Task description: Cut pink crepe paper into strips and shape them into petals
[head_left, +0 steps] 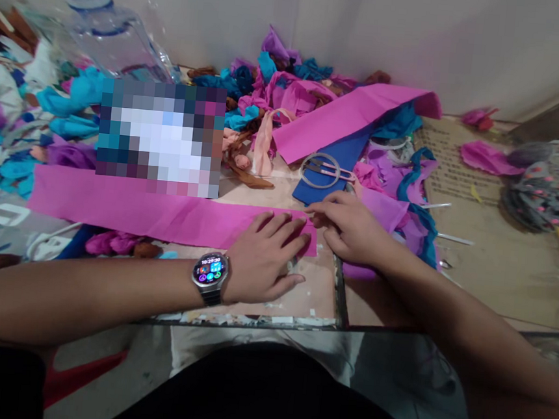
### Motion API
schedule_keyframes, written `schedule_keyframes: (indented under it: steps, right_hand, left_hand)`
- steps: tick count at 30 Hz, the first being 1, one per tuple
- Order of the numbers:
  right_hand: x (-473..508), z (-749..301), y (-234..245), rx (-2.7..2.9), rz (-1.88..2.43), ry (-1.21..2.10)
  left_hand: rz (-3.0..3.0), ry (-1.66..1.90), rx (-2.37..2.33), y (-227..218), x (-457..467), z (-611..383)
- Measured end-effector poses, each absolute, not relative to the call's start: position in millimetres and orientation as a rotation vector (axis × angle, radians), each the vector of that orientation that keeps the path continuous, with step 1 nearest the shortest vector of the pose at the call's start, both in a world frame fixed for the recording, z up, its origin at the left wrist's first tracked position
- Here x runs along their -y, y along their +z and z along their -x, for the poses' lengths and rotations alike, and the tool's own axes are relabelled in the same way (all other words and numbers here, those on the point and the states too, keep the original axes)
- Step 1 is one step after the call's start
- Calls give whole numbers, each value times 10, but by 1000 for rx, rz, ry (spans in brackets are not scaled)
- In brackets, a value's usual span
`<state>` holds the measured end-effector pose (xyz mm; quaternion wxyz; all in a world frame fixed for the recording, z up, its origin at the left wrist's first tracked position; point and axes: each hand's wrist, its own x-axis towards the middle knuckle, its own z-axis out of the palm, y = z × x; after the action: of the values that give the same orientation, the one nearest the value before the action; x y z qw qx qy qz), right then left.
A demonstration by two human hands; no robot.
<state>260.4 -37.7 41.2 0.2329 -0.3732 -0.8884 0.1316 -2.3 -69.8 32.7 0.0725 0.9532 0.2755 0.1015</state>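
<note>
A long magenta crepe paper strip (pixel 127 209) lies flat across the table from left to middle. My left hand (pixel 265 257), with a smartwatch (pixel 210 272) on the wrist, rests flat on the strip's right end, fingers spread. My right hand (pixel 346 228) is at the strip's right edge, thumb and fingers pinched together on the paper's corner. A second magenta sheet (pixel 350 121) lies farther back over a blue sheet (pixel 332 168). Small snips with a wire ring (pixel 322 169) sit on the blue sheet just beyond my right hand.
Heaps of crumpled purple, teal, pink and brown paper (pixel 280 86) fill the back and left. A clear plastic bottle (pixel 104 25) stands at back left. A dark tangled bundle (pixel 535 199) lies at right on cardboard (pixel 500 255). The glass table edge (pixel 340 299) runs near me.
</note>
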Motion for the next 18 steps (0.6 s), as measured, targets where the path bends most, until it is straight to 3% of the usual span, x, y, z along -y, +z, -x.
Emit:
schedule_keyframes:
  steps: [18]
  right_hand:
    - [336, -2515, 341, 2460, 1006, 475]
  left_hand:
    - [-2862, 317, -830, 321, 696, 22]
